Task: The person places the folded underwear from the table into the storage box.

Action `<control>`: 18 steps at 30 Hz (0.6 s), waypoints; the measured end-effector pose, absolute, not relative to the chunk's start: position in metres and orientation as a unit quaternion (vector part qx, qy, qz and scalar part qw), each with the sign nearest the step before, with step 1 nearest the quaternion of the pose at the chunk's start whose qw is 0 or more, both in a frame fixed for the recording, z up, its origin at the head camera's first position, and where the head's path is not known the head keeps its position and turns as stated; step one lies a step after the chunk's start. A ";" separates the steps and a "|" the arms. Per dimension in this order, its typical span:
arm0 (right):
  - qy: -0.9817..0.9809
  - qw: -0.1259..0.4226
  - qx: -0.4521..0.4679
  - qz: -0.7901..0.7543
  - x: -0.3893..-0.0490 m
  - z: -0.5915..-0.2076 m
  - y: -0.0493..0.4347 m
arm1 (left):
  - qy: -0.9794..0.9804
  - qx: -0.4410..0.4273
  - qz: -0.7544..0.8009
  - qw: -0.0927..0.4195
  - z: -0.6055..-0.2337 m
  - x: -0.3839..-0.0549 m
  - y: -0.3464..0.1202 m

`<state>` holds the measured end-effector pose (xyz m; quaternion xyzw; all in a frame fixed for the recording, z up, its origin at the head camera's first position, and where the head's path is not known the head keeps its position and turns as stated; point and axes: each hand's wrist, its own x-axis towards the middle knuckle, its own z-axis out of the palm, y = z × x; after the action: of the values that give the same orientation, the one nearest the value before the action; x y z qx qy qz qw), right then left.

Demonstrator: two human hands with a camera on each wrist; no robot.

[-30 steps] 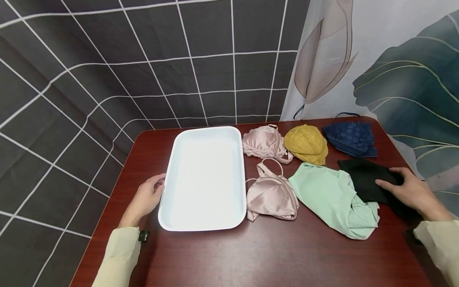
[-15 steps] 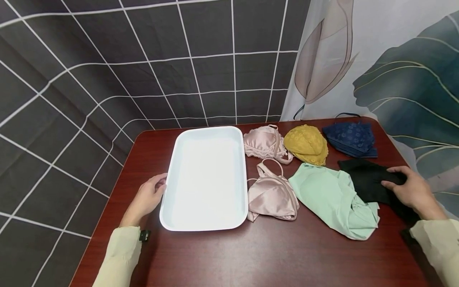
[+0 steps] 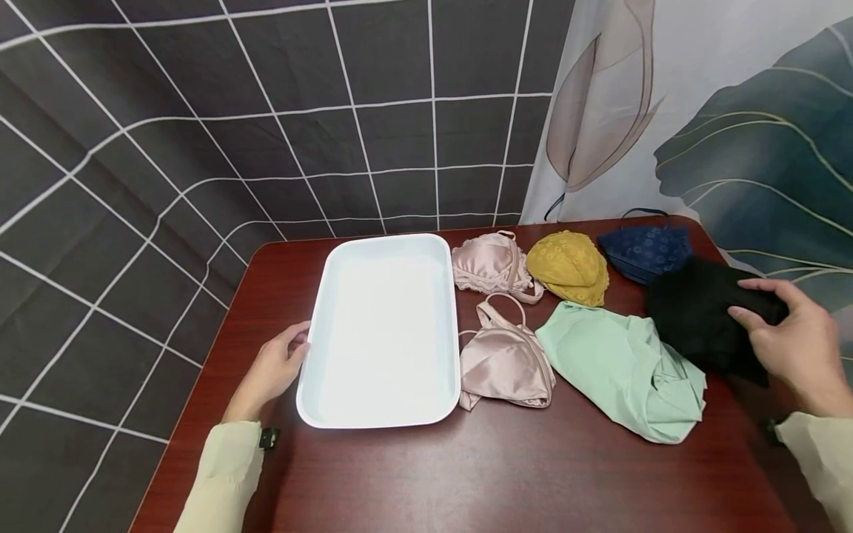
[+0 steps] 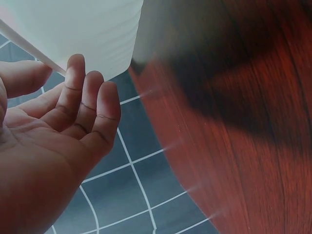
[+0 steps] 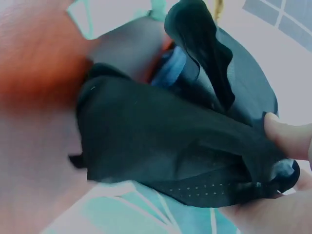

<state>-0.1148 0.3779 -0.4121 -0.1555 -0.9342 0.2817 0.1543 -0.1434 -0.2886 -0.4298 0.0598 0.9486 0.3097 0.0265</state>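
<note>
My right hand (image 3: 796,344) pinches a black bra (image 3: 709,311) between thumb and fingers. In the right wrist view, the bra (image 5: 146,129) hangs in loose folds, with a row of small holes along one edge. Next to it lies a folded mint-green garment (image 3: 616,363), and a navy bra (image 3: 643,252) sits behind, partly covered by the black cloth. Loosely curled, my left hand (image 3: 269,366) touches the outer left side of a white tray (image 3: 383,423). The left wrist view has its fingertips against the tray wall (image 4: 105,34).
A pink satin bra (image 3: 503,363) lies right of the tray. Behind it are a lace-edged pink bra (image 3: 489,265) and a mustard-yellow bra (image 3: 569,266). The red-brown table (image 3: 500,474) borders a dark grid-patterned curtain (image 3: 373,126) and a leaf-print curtain (image 3: 613,96).
My right hand has lifted the black bra and shifted it right and slightly back, so it now overlaps the navy one. Earlier, the tray slid very slightly right; the left hand stays beside it.
</note>
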 end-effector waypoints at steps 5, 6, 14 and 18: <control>-0.930 0.183 -0.143 0.284 -0.112 -0.401 0.368 | 0.949 0.059 0.309 0.027 -0.429 -0.141 -0.288; -0.930 0.189 -0.141 0.283 -0.112 -0.398 0.367 | 0.949 0.060 0.310 0.027 -0.430 -0.141 -0.288; -0.925 0.236 -0.122 0.273 -0.111 -0.384 0.353 | 0.946 0.058 0.317 0.035 -0.434 -0.139 -0.290; -0.925 0.251 -0.105 0.265 -0.110 -0.378 0.347 | 0.946 0.058 0.316 0.041 -0.434 -0.140 -0.289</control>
<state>-0.1105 0.3472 -0.3778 -0.1053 -0.9250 0.2648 0.2511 -0.1399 -0.2893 -0.4336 0.0578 0.9460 0.3163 0.0408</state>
